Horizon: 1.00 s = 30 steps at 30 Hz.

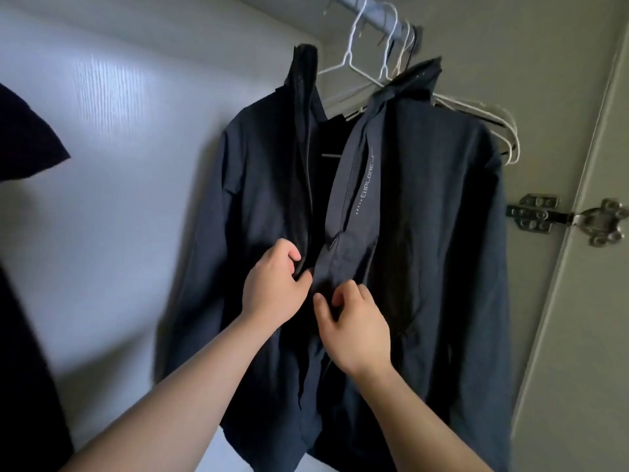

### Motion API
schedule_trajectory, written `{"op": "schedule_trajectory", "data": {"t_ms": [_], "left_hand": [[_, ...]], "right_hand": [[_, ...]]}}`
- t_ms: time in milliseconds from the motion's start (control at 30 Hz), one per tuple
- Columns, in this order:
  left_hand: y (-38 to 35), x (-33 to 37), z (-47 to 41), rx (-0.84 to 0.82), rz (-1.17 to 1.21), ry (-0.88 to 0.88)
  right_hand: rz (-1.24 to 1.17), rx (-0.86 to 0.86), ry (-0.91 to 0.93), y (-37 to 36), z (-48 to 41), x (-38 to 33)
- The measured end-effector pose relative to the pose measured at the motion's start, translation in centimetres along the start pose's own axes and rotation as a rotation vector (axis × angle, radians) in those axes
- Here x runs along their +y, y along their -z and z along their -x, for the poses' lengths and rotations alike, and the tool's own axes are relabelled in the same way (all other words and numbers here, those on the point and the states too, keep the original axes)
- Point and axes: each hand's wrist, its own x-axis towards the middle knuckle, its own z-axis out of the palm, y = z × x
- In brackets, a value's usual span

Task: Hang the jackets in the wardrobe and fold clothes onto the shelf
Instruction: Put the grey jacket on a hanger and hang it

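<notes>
- The wardrobe [119, 165] is taking up the whole view, its pale back wall showing on the left and its door [595, 301] standing open on the right.
- The dark jacket [442, 233] is already hanging inside, under the rail [374, 15]. Its shoulders are sitting on a hanger that is mostly hidden, and its front is lying open. This jacket's hanging step looks done, apart from tidying.
- Another dark garment [27, 131] is showing at the left edge, too cropped to tell what it is or how it is hanging.
- The left hand [272, 284] is curling round the jacket's left front edge, just below the zip [309, 172].
- The right hand [357, 321] is pinching the opposite front edge between thumb and fingers. The two hands are working close together, probably drawing the fronts shut or starting the zip.
- Several white hangers [354, 59] are waiting bare on the rail, so there is room for more jackets.
- A metal hinge [565, 216] is joining the door to the wardrobe side.
- No shelf or folded clothes are in view, so the folding part cannot be judged.
</notes>
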Motion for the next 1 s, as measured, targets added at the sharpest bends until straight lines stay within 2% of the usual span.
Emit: {"op": "schedule_trajectory", "data": {"t_ms": [133,267,533,700,867,1000], "left_hand": [[-2.5,-3.1,6.1,-0.107,0.011,0.107],[-4.1,-5.8,11.0,-0.128,-0.054,0.249],[-5.7,-11.2,18.3,-0.26,-0.003,0.555],[-6.1,-13.8,20.1,-0.407,0.055,0.717],[-6.8,-15.7,21.6,-0.503,0.293,1.061],[-7.7,-16.5,23.2,-0.5,0.381,1.133]], "right_hand": [[-0.083,-0.125,-0.217,-2.6,4.7,2.2],[-0.093,-0.231,-0.321,-4.7,8.3,3.4],[-0.189,-0.304,-0.623,-8.0,13.0,4.8],[-0.144,-0.351,-0.672,-10.2,11.8,4.8],[-0.148,-0.357,-0.709,-11.7,9.2,4.5],[-0.18,-0.307,-0.664,-12.1,8.4,5.2]]}}
